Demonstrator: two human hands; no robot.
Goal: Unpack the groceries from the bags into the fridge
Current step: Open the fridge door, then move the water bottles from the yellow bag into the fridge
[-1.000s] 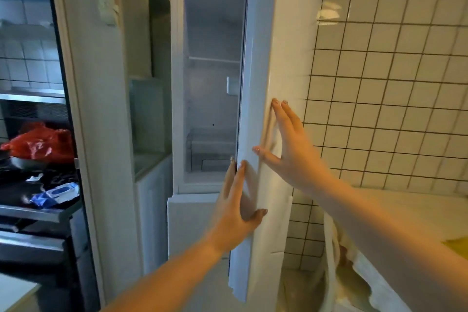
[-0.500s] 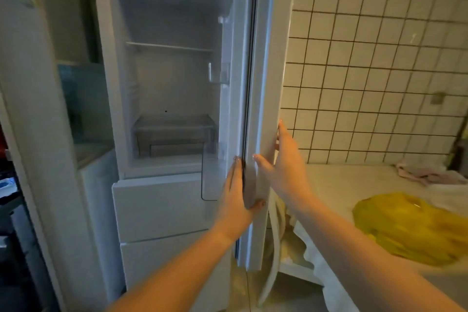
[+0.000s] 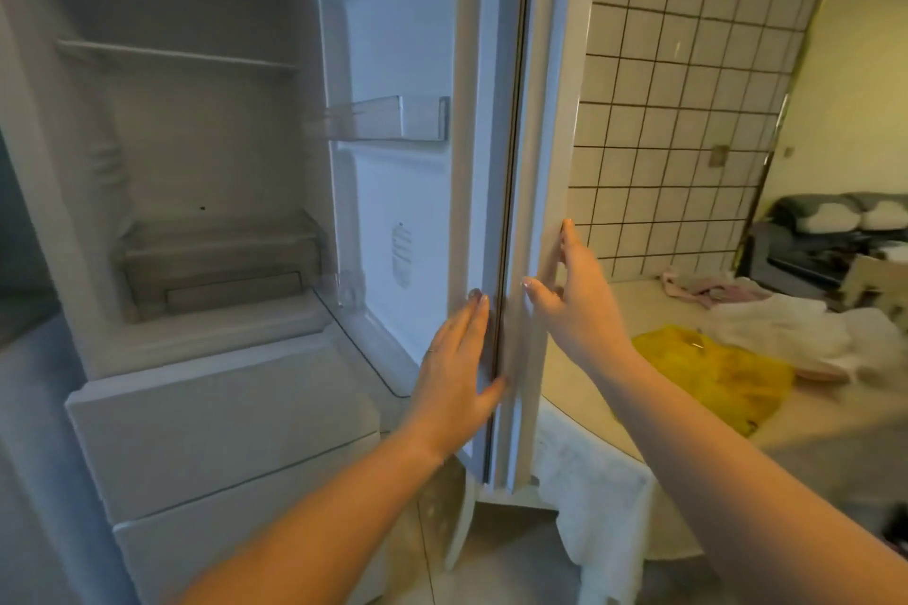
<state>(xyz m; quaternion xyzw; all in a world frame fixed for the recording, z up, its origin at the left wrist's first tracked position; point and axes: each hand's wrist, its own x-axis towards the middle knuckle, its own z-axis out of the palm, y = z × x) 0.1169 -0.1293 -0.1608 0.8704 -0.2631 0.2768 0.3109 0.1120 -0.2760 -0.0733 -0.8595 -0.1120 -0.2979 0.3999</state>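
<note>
The white fridge (image 3: 206, 413) stands open on the left, its upper compartment bare with a glass shelf and a clear drawer at the bottom. Its door (image 3: 521, 162) is swung wide to the right, edge-on to me. My left hand (image 3: 457, 373) lies flat with straight fingers on the door's inner side near the seal. My right hand (image 3: 575, 295) presses with straight fingers on the door's outer face, thumb on the edge. On the table to the right lie a yellow bag (image 3: 712, 373) and a white bag (image 3: 786, 334).
A round table (image 3: 584, 398) with a white cloth stands right behind the open door. A tiled wall (image 3: 678, 113) rises behind it. A pink cloth (image 3: 702, 290) lies at the table's far edge. A dark sofa (image 3: 825, 236) shows far right. Closed fridge drawers sit below the compartment.
The fridge door has swung further open to the right with both hands on it. My view has shifted right, bringing the table and bags into sight.
</note>
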